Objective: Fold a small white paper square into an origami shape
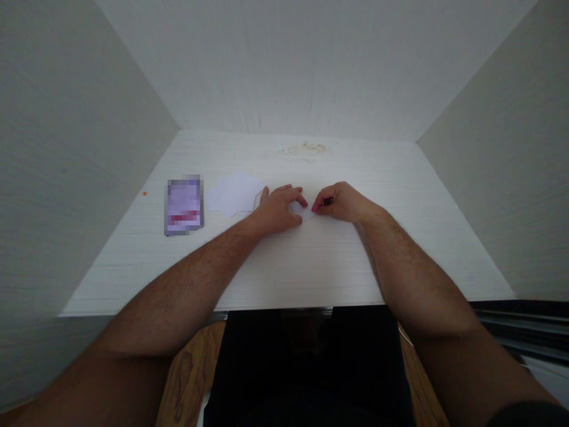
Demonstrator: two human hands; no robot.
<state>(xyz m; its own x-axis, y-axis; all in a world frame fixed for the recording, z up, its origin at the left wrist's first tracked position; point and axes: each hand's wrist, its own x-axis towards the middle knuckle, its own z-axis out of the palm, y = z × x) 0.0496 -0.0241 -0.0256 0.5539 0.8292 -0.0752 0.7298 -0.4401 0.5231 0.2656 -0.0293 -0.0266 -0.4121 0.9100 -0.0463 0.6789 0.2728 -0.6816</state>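
Both hands meet at the middle of the white table (284, 261) over a small white piece of paper (304, 212). My left hand (279, 209) lies on the paper's left part with its fingers curled down, pressing it. My right hand (338, 201) pinches the paper's right edge between thumb and fingers. Most of the paper is hidden under the fingers.
A loose pile of white paper sheets (235, 193) lies just left of my left hand. Further left sits a purple-and-white packet (184, 206). A brownish stain (306, 147) marks the table's far side. White walls close in the table on three sides.
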